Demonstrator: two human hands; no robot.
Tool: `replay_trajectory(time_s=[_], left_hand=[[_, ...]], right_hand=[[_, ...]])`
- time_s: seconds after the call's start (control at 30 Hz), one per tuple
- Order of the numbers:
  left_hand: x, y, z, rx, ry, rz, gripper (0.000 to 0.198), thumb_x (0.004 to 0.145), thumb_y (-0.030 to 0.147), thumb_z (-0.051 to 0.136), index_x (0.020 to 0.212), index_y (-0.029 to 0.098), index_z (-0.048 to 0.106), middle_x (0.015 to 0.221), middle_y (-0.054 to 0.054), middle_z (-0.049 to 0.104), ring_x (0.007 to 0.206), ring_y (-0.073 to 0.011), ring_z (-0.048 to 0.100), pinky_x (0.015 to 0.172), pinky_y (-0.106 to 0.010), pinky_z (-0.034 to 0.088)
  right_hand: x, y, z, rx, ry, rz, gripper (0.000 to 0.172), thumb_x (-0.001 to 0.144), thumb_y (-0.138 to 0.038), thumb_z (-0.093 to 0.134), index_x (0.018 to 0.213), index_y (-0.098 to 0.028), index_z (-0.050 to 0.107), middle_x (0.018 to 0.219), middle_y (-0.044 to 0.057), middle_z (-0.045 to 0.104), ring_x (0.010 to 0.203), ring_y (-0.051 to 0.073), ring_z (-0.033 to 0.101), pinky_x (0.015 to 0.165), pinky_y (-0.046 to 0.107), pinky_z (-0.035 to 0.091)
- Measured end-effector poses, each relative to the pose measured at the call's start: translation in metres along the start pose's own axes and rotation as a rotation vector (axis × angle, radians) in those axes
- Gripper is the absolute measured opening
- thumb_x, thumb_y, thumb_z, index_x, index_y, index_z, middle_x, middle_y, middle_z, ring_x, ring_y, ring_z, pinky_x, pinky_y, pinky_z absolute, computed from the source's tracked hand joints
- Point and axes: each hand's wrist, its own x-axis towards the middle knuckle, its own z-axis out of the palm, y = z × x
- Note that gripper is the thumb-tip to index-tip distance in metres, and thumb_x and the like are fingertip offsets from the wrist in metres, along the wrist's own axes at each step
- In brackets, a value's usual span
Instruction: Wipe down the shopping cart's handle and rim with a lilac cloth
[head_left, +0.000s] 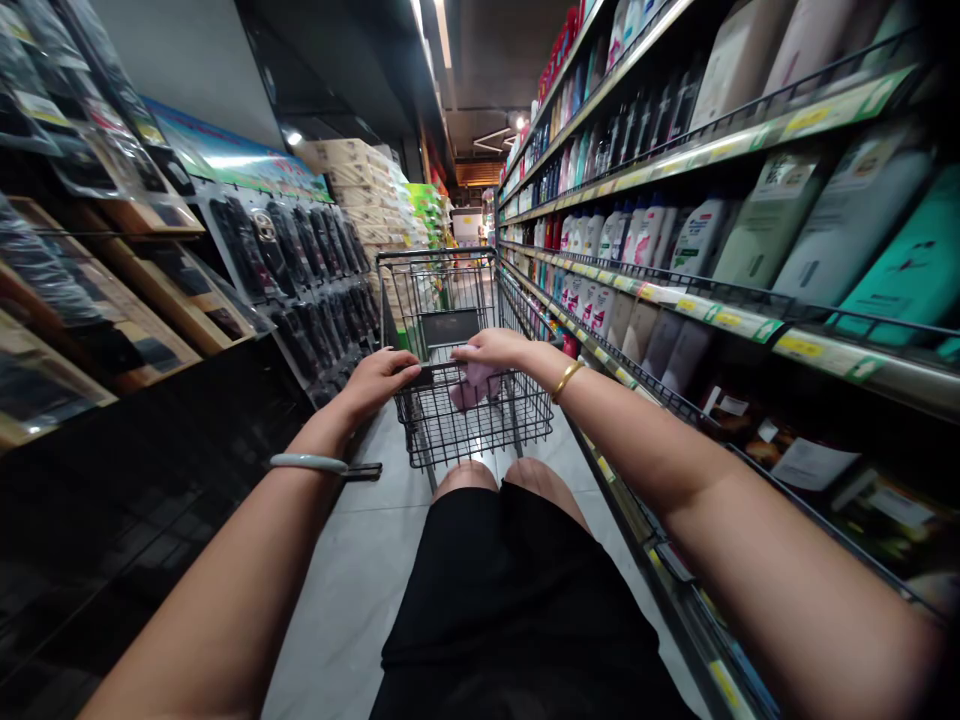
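A black wire shopping cart (472, 440) stands right in front of my knees. My left hand (381, 382) curls over the left end of its dark handle (439, 372); a pale bangle is on that wrist. Towards the handle's right end, my right hand (491, 348) has its fingers closed on a crumpled pinkish-purple cloth (474, 386), which hangs down over the handle. A gold bangle is on this wrist. My right fingertips are partly hidden, so I cannot tell how firmly they press on the handle.
To the right, long shelves (675, 290) carry rows of shampoo-like bottles (701, 235) close beside the cart. On the left are packaged goods on a slanted display (135, 290) and dark hanging packs (281, 245). Stacked boxes (352, 180) stand ahead. Pale floor tiles (360, 560) run along the narrow aisle.
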Motion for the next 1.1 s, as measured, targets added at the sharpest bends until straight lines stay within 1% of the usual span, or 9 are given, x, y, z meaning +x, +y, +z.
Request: replay_trajectory(time_s=[0.1, 0.23, 0.33, 0.43, 0.53, 0.63, 0.77, 1.0, 1.1], left_hand=[[0.0, 0.0, -0.003, 0.004, -0.015, -0.007, 0.049, 0.088, 0.06, 0.046, 0.101, 0.022, 0.075, 0.095, -0.006, 0.072, 0.091, -0.0225, 0.064, 0.089, -0.035, 0.049], [-0.001, -0.002, -0.005, 0.021, -0.04, -0.015, 0.047, 0.089, 0.056, 0.046, 0.102, 0.021, 0.075, 0.099, -0.006, 0.075, 0.096, -0.0233, 0.065, 0.102, -0.039, 0.047], [-0.002, 0.0, -0.008, 0.046, -0.068, -0.019, 0.043, 0.091, 0.053, 0.047, 0.101, 0.022, 0.074, 0.097, -0.005, 0.076, 0.096, -0.0232, 0.067, 0.12, -0.05, 0.032], [0.002, 0.015, -0.011, 0.123, -0.078, -0.019, 0.042, 0.096, 0.051, 0.044, 0.107, 0.025, 0.074, 0.109, -0.005, 0.078, 0.108, -0.0263, 0.067, 0.125, -0.06, 0.016], [0.013, 0.042, -0.009, 0.254, -0.073, -0.05, 0.053, 0.102, 0.052, 0.03, 0.117, 0.024, 0.073, 0.122, -0.009, 0.075, 0.12, -0.0279, 0.064, 0.118, -0.05, 0.033], [0.028, 0.066, 0.004, 0.309, -0.103, -0.113, 0.07, 0.102, 0.062, 0.021, 0.107, 0.021, 0.077, 0.112, -0.015, 0.077, 0.107, -0.0307, 0.07, 0.09, -0.038, 0.051], [0.036, 0.079, 0.024, 0.391, -0.12, -0.206, 0.084, 0.1, 0.066, 0.016, 0.091, 0.014, 0.081, 0.093, -0.024, 0.076, 0.091, -0.0363, 0.073, 0.075, -0.039, 0.051], [0.03, 0.086, 0.033, 0.482, -0.034, -0.276, 0.069, 0.101, 0.044, 0.023, 0.092, 0.01, 0.082, 0.092, -0.025, 0.076, 0.091, -0.0366, 0.073, 0.07, -0.039, 0.051], [0.027, 0.09, 0.034, 0.49, -0.005, -0.274, 0.067, 0.1, 0.041, 0.024, 0.091, 0.009, 0.082, 0.091, -0.025, 0.076, 0.09, -0.0364, 0.074, 0.069, -0.039, 0.051]], right_hand=[[0.001, -0.004, 0.0, -0.008, 0.014, 0.044, 0.072, 0.095, -0.08, 0.033, 0.109, -0.028, 0.08, 0.099, 0.007, 0.077, 0.082, 0.019, 0.066, 0.067, 0.028, 0.039], [0.002, -0.011, 0.008, -0.113, 0.119, 0.085, 0.074, 0.094, -0.081, 0.033, 0.104, -0.026, 0.082, 0.104, 0.011, 0.077, 0.096, 0.025, 0.069, 0.071, 0.031, 0.042], [0.002, -0.016, 0.012, -0.144, 0.151, 0.111, 0.077, 0.094, -0.082, 0.032, 0.101, -0.024, 0.083, 0.103, 0.012, 0.078, 0.097, 0.027, 0.07, 0.072, 0.032, 0.043], [0.001, -0.019, 0.011, -0.123, 0.127, 0.146, 0.08, 0.092, -0.084, 0.032, 0.101, -0.024, 0.083, 0.101, 0.013, 0.078, 0.094, 0.026, 0.07, 0.071, 0.031, 0.044], [-0.002, -0.02, 0.007, -0.1, 0.099, 0.174, 0.084, 0.091, -0.086, 0.028, 0.097, -0.023, 0.083, 0.096, 0.014, 0.077, 0.09, 0.026, 0.07, 0.068, 0.031, 0.042], [-0.004, -0.018, 0.004, -0.071, 0.073, 0.191, 0.084, 0.093, -0.084, 0.028, 0.092, -0.02, 0.082, 0.089, 0.014, 0.076, 0.084, 0.026, 0.069, 0.065, 0.031, 0.04], [-0.002, -0.009, 0.004, 0.031, 0.114, 0.215, 0.079, 0.096, -0.079, 0.031, 0.091, -0.017, 0.081, 0.086, 0.012, 0.075, 0.076, 0.021, 0.066, 0.062, 0.029, 0.039], [-0.001, 0.0, -0.002, 0.369, 0.318, 0.231, 0.077, 0.103, -0.069, 0.029, 0.093, -0.01, 0.077, 0.091, 0.011, 0.076, 0.072, 0.015, 0.063, 0.065, 0.025, 0.044], [-0.004, -0.005, -0.004, 0.333, 0.16, 0.214, 0.069, 0.102, -0.066, 0.039, 0.087, -0.01, 0.076, 0.085, 0.01, 0.075, 0.067, 0.013, 0.061, 0.064, 0.025, 0.046]])
